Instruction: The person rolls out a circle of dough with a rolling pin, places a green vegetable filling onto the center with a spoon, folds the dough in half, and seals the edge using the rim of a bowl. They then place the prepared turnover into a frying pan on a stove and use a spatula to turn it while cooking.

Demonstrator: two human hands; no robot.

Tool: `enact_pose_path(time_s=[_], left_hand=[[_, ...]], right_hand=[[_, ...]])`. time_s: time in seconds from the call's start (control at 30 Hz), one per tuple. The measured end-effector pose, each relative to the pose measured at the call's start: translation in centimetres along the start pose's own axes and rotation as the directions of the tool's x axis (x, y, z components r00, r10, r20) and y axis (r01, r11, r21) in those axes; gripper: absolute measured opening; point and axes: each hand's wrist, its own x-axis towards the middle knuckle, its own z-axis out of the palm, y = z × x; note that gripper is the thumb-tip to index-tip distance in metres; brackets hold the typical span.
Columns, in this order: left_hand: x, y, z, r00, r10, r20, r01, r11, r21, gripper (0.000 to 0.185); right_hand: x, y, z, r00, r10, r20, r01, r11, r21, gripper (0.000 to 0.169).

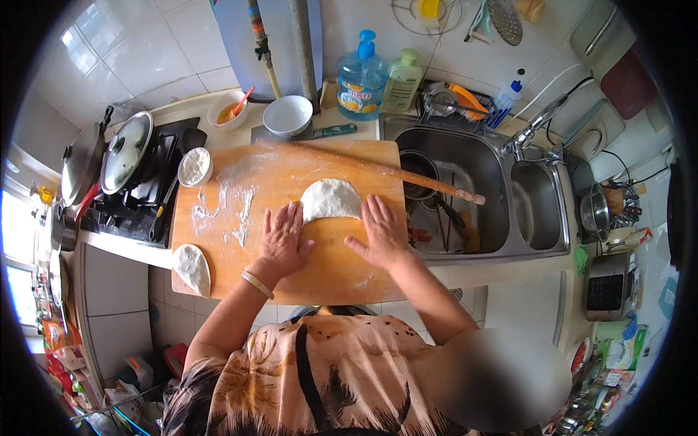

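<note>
A half-moon of folded dough (331,200) lies on the wooden board (327,261), its straight edge towards me. At its left end rests my left hand (284,238), palm down with the fingers pointing away from me. My right hand (380,229) lies at the other end, thumb spread, fingertips at the dough's corner. Neither hand grips anything. Another half-moon dough piece (191,269) sits at the board's near left corner. Behind the middle piece a long wooden rolling pin (381,168) slants across the board and sticks out over the sink.
A bowl of flour (195,168) stands at the board's left edge, near loose flour. Further back are a white bowl (288,116), a bowl with a red spoon (227,110) and a blue pump bottle (362,82). The stove (147,191) is left; the sink (491,218) holds a pot.
</note>
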Motion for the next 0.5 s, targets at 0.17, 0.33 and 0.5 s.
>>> enact_pose_path(time_s=[0.17, 0.33, 0.5], left_hand=[[0.2, -0.3, -0.4, 0.999, 0.045, -0.03, -0.044, 0.999, 0.03, 0.081], [-0.3, -0.4, -0.2, 0.998, 0.034, -0.043, -0.035, 0.999, -0.02, 0.082], [0.3, -0.6, -0.6, 0.999, 0.027, -0.02, -0.027, 1.0, 0.004, 0.084]], right_hand=[[2.8, 2.3, 1.0, 0.985, -0.171, -0.029, 0.164, 0.972, -0.17, 0.097], [4.2, 3.5, 0.9, 0.979, -0.203, 0.015, 0.199, 0.967, 0.157, 0.103], [7.3, 3.1, -0.2, 0.951, -0.31, -0.015, 0.31, 0.951, 0.012, 0.094]])
